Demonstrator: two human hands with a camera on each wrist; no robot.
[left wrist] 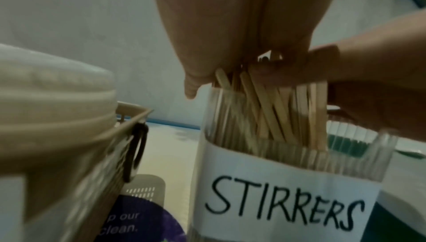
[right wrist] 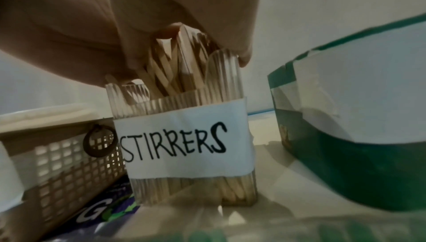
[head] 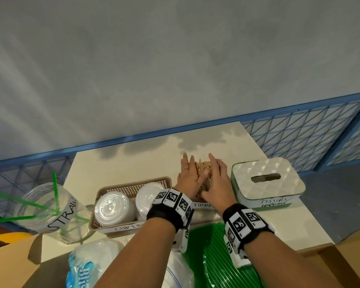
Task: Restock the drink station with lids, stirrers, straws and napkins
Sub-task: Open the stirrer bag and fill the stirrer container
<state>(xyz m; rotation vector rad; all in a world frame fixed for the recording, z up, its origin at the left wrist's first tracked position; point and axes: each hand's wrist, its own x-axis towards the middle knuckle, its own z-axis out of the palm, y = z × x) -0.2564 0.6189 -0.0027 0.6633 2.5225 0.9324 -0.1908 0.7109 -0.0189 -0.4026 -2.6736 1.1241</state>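
Wooden stirrers [head: 203, 168] stand bunched in a clear ribbed container [right wrist: 184, 145] labelled STIRRERS on the cream table [head: 133, 161]. My left hand [head: 188, 173] lies flat against the left side of the bunch, fingers straight. On the right side my right hand [head: 217, 175] presses in the same way. In the left wrist view the stirrers [left wrist: 265, 103] lean at mixed angles above the container's rim, with the right hand's thumb [left wrist: 299, 71] across their tops. The right wrist view shows both palms cupping the stirrers [right wrist: 166, 63] from above.
A beige basket [head: 131, 189] marked CUP LIDS with white lids [head: 111, 206] sits left of the stirrers. A clear straws jar [head: 50, 208] with green straws is further left. On the right stands the tissue box [head: 266, 179]. A napkin pack [head: 87, 267] and green straw pack [head: 220, 256] lie nearest me.
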